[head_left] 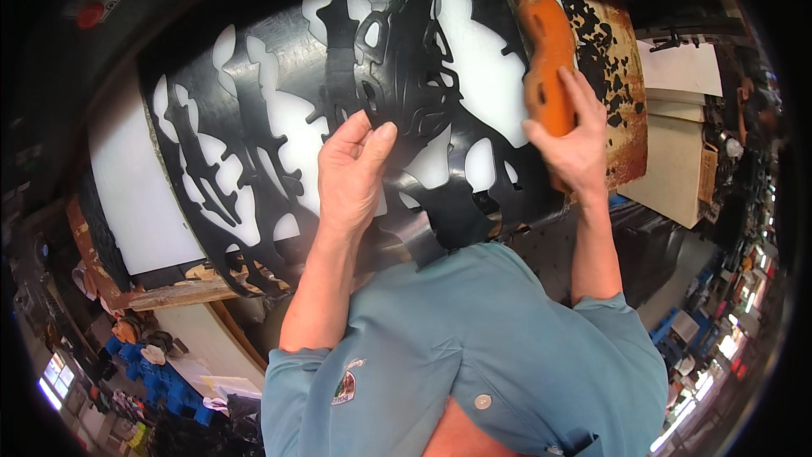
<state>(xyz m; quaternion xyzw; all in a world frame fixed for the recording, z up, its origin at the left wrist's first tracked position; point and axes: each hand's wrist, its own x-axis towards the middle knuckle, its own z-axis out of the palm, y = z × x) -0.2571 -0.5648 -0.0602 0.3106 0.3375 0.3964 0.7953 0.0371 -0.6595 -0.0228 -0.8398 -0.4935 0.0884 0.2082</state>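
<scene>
My right hand grips the lower part of an orange cutting die, a long curved block with holes. It lies at the right side of a black sheet. My left hand is closed, thumb and fingertips drawn near each other, beside a loose cluster of black cut pieces. Whether a piece is pinched in it I cannot make out. Beneath both hands spreads the black sheet material, cut through with many curved openings. A white board shows through these gaps.
Right of the die, a rusty brown surface carries many small black scraps. The white board's bare end sticks out at the left, above a wooden edge. Blue crates stand on the floor at lower left. Pale panels are at the right.
</scene>
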